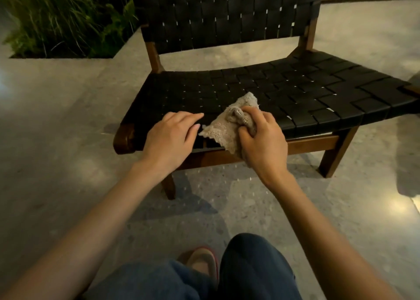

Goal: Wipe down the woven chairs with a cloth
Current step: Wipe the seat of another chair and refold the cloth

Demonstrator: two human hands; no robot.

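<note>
We can read no writing, label, brand or number anywhere; in this dim light, small marks on the chair (295,90) might escape us.

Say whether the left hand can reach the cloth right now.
Probably yes. The left hand, open at the seat's front edge, is just beside the cloth with nothing between; the right hand grips its other side.

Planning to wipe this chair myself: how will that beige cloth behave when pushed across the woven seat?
Probably floppy: the cloth bunches in the right hand and its free corner droops at the seat edge. Likely light, since one hand holds it. Its fuzzy texture may drag on the strap gaps.
</note>
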